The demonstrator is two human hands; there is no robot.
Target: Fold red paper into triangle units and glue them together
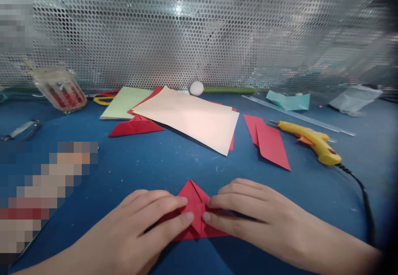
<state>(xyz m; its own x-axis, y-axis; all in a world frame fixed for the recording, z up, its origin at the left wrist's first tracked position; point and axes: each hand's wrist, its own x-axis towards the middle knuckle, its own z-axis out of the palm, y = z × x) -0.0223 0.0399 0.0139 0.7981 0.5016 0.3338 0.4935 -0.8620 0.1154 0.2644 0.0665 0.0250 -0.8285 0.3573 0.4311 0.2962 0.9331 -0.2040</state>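
Note:
A folded piece of red paper (196, 217), pointed at the top with a straight lower edge, lies in front of me on the blue table. My left hand (139, 221) grips its left side, thumb and forefinger tips pressing near the middle crease. From the other side my right hand (255, 208) holds it the same way, its thumb and forefinger close to the centre flap. Both hands partly cover the paper's side corners. Beyond them sits another folded red paper piece (136, 127) with a raised peak, and to the right lie red paper strips (272, 144).
Cream sheets (192, 115) overlap red and green paper (126, 103) at the back. At right is a yellow glue gun (306, 139) with a black cord, near a clear stick (298, 115). A jar (60, 88) and scissors (105, 100) stand back left, before a perforated metal screen (174, 39).

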